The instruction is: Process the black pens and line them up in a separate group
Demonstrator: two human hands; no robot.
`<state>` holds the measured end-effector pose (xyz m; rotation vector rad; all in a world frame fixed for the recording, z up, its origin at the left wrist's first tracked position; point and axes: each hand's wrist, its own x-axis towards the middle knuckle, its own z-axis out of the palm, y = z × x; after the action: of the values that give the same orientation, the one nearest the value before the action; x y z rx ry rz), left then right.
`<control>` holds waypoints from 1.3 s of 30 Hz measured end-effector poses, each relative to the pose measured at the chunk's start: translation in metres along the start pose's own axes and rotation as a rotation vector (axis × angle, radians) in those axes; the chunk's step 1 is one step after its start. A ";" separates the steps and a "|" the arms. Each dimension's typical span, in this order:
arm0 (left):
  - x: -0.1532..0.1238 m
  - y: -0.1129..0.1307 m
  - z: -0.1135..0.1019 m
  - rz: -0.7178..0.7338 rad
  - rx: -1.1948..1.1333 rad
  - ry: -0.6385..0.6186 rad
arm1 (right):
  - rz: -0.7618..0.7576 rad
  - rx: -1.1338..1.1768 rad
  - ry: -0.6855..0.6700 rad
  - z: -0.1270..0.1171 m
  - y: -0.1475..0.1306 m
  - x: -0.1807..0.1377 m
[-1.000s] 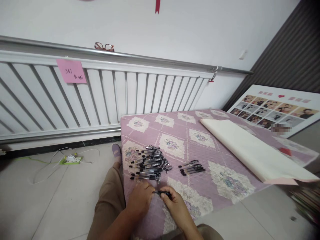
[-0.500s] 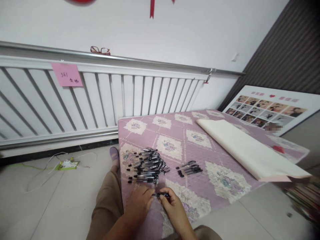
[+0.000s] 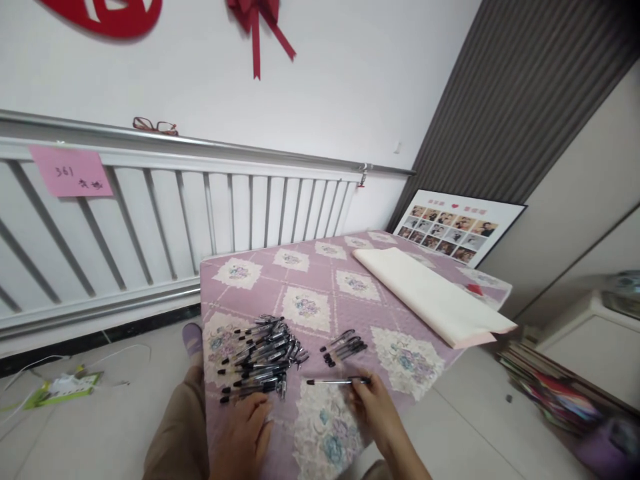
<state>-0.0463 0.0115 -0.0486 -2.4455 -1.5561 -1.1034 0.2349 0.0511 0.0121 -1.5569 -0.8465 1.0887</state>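
A pile of black pens (image 3: 260, 357) lies on the purple quilted cloth (image 3: 320, 313) near its front left. A smaller row of a few pens (image 3: 345, 348) lies to the right of the pile. My right hand (image 3: 373, 407) pinches one black pen (image 3: 336, 381) by its right end and holds it level just above the cloth, below the small row. My left hand (image 3: 245, 433) rests on the cloth just below the big pile, fingers bent and loosely apart, holding nothing.
A folded cream sheet (image 3: 430, 297) lies on the cloth's right side. A white slatted rail (image 3: 200, 207) with a pink note (image 3: 70, 172) and glasses (image 3: 154, 125) stands behind. A photo board (image 3: 453, 227) leans at the back right. Books (image 3: 545, 383) lie on the floor right.
My hands have parted: the right hand carried the pen to the right toward the small row, and the left hand let go and rests below the pile. The view swung right and up.
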 end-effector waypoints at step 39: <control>0.012 0.008 -0.007 -0.138 -0.037 -0.087 | -0.299 -0.336 0.299 -0.019 0.011 0.053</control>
<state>-0.0407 0.0139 -0.0341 -2.4744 -1.7694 -1.0670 0.2707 0.0907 -0.0094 -1.7440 -1.0489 0.4995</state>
